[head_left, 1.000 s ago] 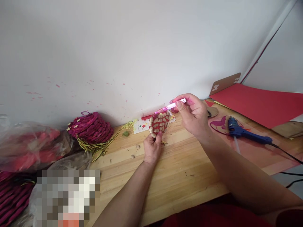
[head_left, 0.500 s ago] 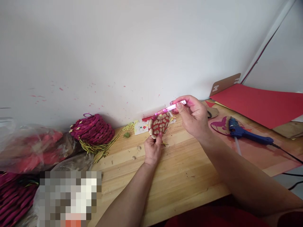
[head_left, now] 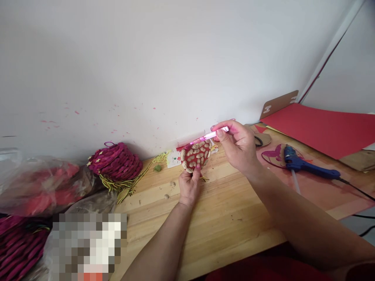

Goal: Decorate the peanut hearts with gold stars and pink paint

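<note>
My left hand (head_left: 190, 186) is closed on the lower edge of a red disc covered with peanuts (head_left: 195, 158), its thumb on the front. The disc is tilted up above the wooden table. In my right hand (head_left: 238, 144), a paintbrush (head_left: 211, 135) with a white handle and a pink-smeared front end is pinched between thumb and fingers. The brush's tip is at the disc's upper left rim; whether it touches cannot be told. Pink stains mark the right fingers. Behind the disc, a white sheet with small coloured stars (head_left: 173, 160) is partly hidden.
A blue glue gun (head_left: 313, 168) with a cord lies at right, near red card (head_left: 322, 127). At left are a magenta coiled-rope piece (head_left: 117, 162) with yellow fringe and clear plastic bags (head_left: 43, 183). The white wall (head_left: 164, 70), spattered pink, stands close behind.
The peanut-covered disc has shifted slightly left and turned more toward me. The paintbrush's tip has moved a little left and down along its rim.
</note>
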`<state>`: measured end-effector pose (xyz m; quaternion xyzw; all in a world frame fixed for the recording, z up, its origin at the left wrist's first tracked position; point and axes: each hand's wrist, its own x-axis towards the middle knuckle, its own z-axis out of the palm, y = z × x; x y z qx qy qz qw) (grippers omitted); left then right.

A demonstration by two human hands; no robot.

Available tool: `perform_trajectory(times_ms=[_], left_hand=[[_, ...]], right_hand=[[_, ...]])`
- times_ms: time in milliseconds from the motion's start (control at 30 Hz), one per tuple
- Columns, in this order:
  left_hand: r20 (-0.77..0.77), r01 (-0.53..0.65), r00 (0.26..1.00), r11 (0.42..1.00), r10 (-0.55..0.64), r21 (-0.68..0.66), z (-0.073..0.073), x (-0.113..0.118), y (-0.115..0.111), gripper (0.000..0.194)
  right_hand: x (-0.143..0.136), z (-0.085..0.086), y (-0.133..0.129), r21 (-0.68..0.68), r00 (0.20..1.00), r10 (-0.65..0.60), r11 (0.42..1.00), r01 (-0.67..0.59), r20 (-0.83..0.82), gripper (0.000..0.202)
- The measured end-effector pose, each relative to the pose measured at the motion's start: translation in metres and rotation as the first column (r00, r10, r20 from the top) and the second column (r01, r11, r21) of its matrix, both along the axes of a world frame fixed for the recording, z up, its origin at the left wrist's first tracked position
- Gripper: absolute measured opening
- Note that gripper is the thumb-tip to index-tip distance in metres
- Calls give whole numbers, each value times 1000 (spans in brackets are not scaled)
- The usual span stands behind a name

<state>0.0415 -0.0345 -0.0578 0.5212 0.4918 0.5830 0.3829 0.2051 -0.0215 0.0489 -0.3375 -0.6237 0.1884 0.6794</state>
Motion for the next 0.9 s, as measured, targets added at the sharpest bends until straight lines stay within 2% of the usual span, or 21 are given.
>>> perform_trajectory(times_ms=[900], left_hand=[[53, 44, 998, 999, -43, -19, 4, 1, -3, 55]], right_hand=[[-3, -6, 5, -51, 999, 10, 999, -12, -48, 26]])
